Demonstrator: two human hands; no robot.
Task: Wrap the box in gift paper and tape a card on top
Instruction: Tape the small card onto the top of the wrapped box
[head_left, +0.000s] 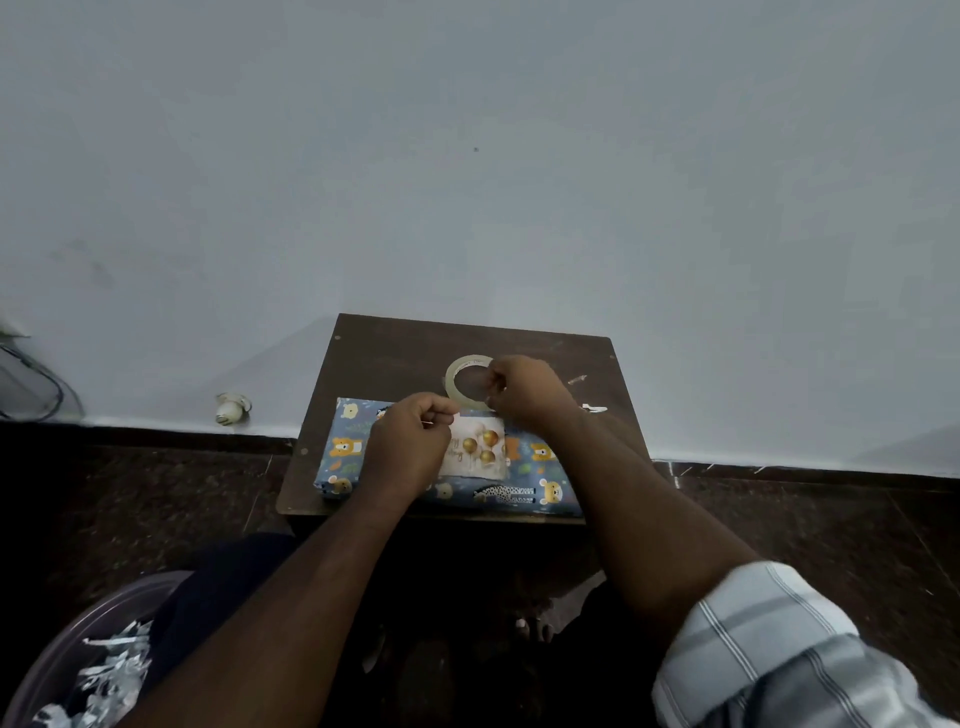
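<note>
Two hands are up over a small dark brown wooden table (374, 364) with a flat, scuffed top. Under our hands lies the flat box wrapped in blue gift paper with little bears on it (524, 478). The paper looks smooth and a bit shiny. On top of the box, between our hands, sits a small white square card with gold balloons (480, 449).

Our left hand (408, 449) is curled over the left part of the card, with thumb and finger pressed together at the tips. We think it pinches the end of a clear tape strip, but the strip is too thin to see well.

Our right hand (524, 392) is curled too, and it grips the round ring of clear sticky tape (457, 376), which stands up just past the box.

Down by our left arm is a round dark bowl with shreds of silver and white paper (111, 670). Our right arm has a soft grey and white checked sleeve (779, 654).
</note>
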